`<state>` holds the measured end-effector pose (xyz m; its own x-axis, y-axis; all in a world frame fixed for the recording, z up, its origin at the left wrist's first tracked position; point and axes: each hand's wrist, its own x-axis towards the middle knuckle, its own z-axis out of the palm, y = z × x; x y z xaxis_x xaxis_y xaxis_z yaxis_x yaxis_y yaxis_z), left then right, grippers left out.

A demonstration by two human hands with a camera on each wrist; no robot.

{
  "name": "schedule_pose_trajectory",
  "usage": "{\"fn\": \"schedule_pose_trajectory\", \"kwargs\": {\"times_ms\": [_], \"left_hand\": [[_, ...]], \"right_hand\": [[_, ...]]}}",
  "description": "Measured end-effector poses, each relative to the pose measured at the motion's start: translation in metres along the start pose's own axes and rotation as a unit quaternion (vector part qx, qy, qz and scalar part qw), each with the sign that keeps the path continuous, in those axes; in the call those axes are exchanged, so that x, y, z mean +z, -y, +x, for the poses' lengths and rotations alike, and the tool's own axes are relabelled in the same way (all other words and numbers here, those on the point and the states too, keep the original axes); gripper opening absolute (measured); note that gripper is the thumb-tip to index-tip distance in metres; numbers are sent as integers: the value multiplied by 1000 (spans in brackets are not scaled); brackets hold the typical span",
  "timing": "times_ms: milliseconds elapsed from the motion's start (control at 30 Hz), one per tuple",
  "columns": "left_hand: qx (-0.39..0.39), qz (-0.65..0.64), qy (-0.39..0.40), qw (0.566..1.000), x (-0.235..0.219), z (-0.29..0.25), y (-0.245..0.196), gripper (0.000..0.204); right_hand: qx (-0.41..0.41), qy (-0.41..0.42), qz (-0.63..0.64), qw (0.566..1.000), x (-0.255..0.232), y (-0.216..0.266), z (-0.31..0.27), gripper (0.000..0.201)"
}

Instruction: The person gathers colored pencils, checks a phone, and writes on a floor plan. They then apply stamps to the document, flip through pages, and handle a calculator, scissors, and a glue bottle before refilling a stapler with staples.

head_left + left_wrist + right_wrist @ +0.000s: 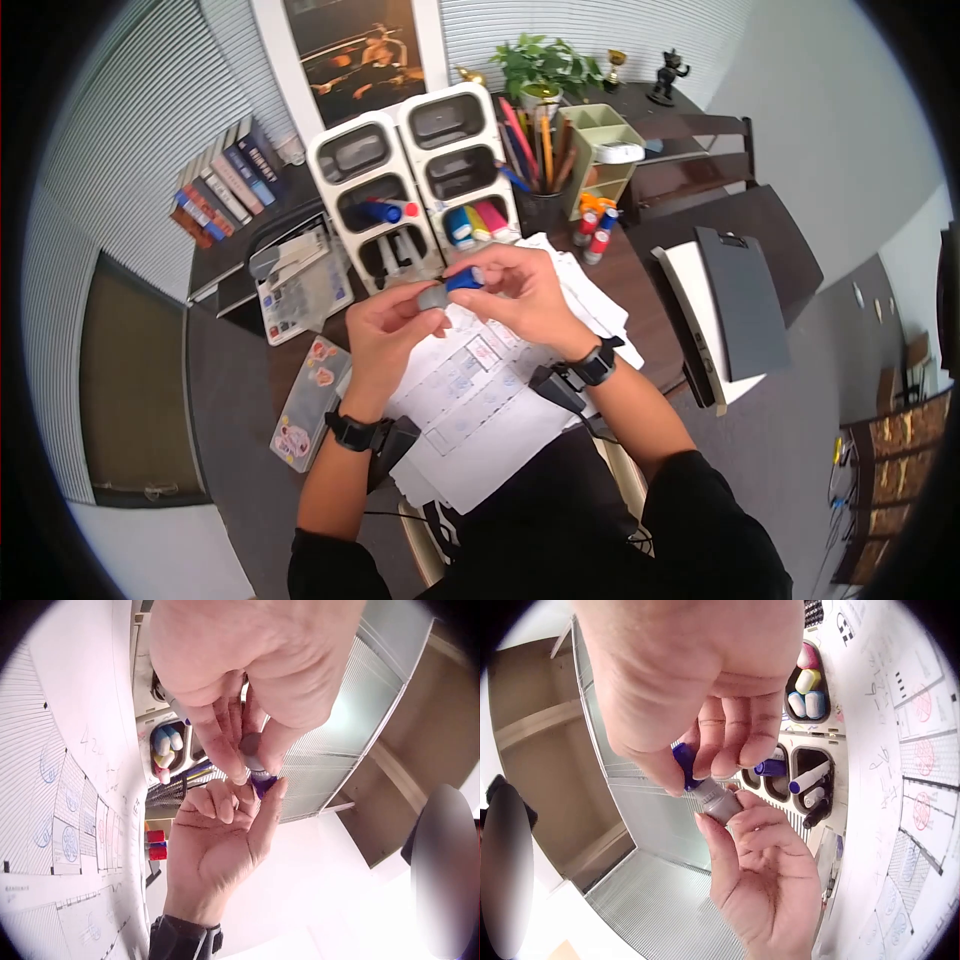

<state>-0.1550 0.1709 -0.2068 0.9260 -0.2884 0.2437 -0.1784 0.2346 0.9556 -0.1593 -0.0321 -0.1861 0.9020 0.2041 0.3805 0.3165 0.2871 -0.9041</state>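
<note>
Both hands meet over the papers at a small round stamp with a grey body (432,298) and a blue part (464,280). My left hand (382,335) pinches the grey body between thumb and fingers. On the other end, my right hand (530,300) has thumb and fingertips on the blue part. In the right wrist view the grey body (721,806) and blue part (684,759) are in line. Beneath the hands lie printed papers (480,440) bearing blue and red stamp marks.
A white compartment organizer (397,130) behind the hands holds pens and colourful items. At right stand red and blue stamps (598,245), a pencil cup (543,210) and a green organizer (630,148). A stickered grey case (305,410) lies left; a dark clipboard (740,310) lies far right.
</note>
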Motion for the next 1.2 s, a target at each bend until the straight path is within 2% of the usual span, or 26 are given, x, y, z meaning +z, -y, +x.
{"fn": "schedule_pose_trajectory", "kwargs": {"times_ms": [133, 200, 233, 300, 333, 467, 733, 867, 1000, 1100, 1133, 1200], "left_hand": [[33, -12, 37, 999, 0, 2, 2, 35], [45, -26, 49, 997, -1, 3, 4, 37], [27, -7, 29, 999, 0, 3, 4, 37], [12, -7, 12, 1000, -4, 4, 9, 30], [4, -11, 5, 1000, -7, 5, 9, 28], [2, -27, -20, 999, -11, 7, 3, 26], [25, -74, -31, 996, -13, 10, -1, 27], [38, -90, -34, 995, -15, 10, -2, 26], [44, -98, -30, 994, -19, 11, 0, 25], [50, -113, -22, 992, -18, 11, 0, 25], [52, -116, -24, 992, -17, 10, 0, 24], [55, -130, -22, 990, -16, 9, -1, 24]], "right_hand": [[7, 0, -2, 1000, -10, -2, 1, 22], [-53, -31, 39, 997, -16, -3, 4, 21], [-94, -68, 47, 992, -20, -4, 6, 20], [-98, -127, 66, 985, -35, -12, 10, 17], [-118, -135, 30, 983, -37, -6, 11, 15], [-111, -123, 112, 980, -37, 3, 11, 21], [-130, -153, 52, 978, -45, -4, 17, 17], [-171, -177, 47, 968, -51, 2, 19, 20], [-223, -231, -21, 947, -57, 20, 9, 21], [-188, -244, -161, 938, -75, 47, -6, 22], [-190, -245, -171, 935, -84, 53, -11, 22], [-124, -235, -281, 922, -101, 66, -20, 22]]}}
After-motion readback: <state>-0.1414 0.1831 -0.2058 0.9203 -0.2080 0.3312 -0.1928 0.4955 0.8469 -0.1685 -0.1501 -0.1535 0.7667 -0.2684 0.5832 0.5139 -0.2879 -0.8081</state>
